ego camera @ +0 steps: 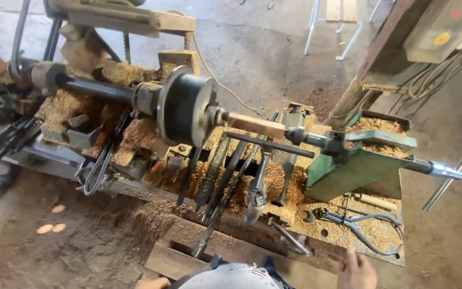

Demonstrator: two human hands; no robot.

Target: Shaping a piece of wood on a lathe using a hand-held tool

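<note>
A big old wood lathe (188, 107) fills the middle of the frame. It sits on a long desk (231, 235) covered with wood shavings (290, 203).

A short block of wood (255, 124) is clamped in the lathe, just right of the middle. Its left end meets the round dark wheel (185, 107), and its right end meets a metal point on the green holder (354, 166). A thin dark bar (271, 144) lies just below the block, close beside it.

The right hand (356, 270) is at the bottom right of the frame, at the front edge of the desk. Only its top part shows. The fingers point up and look loosely spread, and it holds nothing that can be seen. The nearest things to it are a grey bent cable (364, 227) and a small metal rod (291, 239) lying in the shavings.

The left hand (153, 283) just peeks in at the bottom edge, left of the middle. So little shows that you cannot tell if it is wide or closed.

Several long dark cutting tools (215, 182) lean on the front of the lathe, in the middle of the frame. More tools (9, 136) lie at the far left. The dirt floor (54, 241) at the lower left has sawdust on it.
</note>
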